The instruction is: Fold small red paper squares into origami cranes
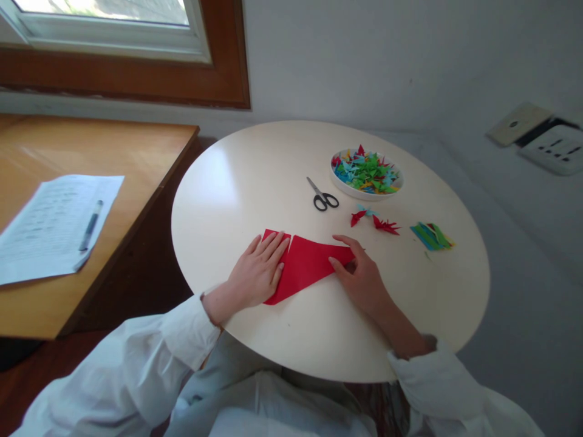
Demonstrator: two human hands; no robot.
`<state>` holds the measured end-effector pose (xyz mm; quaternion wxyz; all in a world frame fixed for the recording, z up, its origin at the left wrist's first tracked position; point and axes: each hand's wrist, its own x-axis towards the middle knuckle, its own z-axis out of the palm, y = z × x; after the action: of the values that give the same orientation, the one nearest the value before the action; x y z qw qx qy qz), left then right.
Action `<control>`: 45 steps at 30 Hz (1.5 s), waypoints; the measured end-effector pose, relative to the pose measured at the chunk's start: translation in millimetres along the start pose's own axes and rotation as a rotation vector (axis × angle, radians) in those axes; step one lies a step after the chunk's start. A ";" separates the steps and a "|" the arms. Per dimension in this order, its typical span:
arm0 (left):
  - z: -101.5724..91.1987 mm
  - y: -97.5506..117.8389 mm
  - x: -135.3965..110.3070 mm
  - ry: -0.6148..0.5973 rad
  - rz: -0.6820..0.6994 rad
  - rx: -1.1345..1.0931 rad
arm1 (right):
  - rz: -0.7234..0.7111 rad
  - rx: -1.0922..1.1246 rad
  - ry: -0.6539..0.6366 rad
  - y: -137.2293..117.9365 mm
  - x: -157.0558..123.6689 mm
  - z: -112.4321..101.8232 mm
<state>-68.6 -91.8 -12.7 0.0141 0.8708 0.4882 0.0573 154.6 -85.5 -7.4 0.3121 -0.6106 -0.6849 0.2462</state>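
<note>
While the left hand lies flat, fingers stretched, on the left part of the red paper, the right hand grasps its narrow right end between thumb and fingers. As the head view shows, the red paper rests on the near part of the round surface. Beyond it lie scissors, a bowl of small folded shapes, and, farther right, coloured slips.

Red paper, notched at far edge, tapering rightward; lies on pale round table.
</note>
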 end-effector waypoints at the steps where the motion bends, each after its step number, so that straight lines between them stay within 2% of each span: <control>1: 0.4 0.0 0.1 0.002 -0.004 0.003 | -0.006 -0.001 -0.002 0.0 -0.3 0.0; 8: -0.3 0.6 0.1 0.011 -0.002 0.026 | 0.015 0.036 0.037 1.6 -1.8 2.5; 11: -1.8 0.9 -0.1 0.014 0.003 0.028 | 0.050 0.043 0.009 0.1 -3.1 4.7; 17: 0.0 0.0 -0.7 0.023 0.011 0.019 | 0.031 0.007 -0.024 -3.8 -7.1 4.2; 26: -0.2 -0.3 -1.3 0.045 0.026 -0.011 | 0.072 0.077 -0.017 -3.9 -11.6 6.1; 36: -0.7 -1.6 -4.7 0.068 0.062 -0.006 | 0.007 0.055 -0.010 -22.3 -17.8 16.0; 45: 0.3 -0.6 -10.5 0.041 0.064 0.008 | -0.005 0.026 -0.026 -24.0 -23.7 12.9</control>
<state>-74.6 -100.4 -13.9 -0.0015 0.8846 0.4605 0.0736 130.2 -111.6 -2.0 0.3118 -0.6016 -0.6872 0.2621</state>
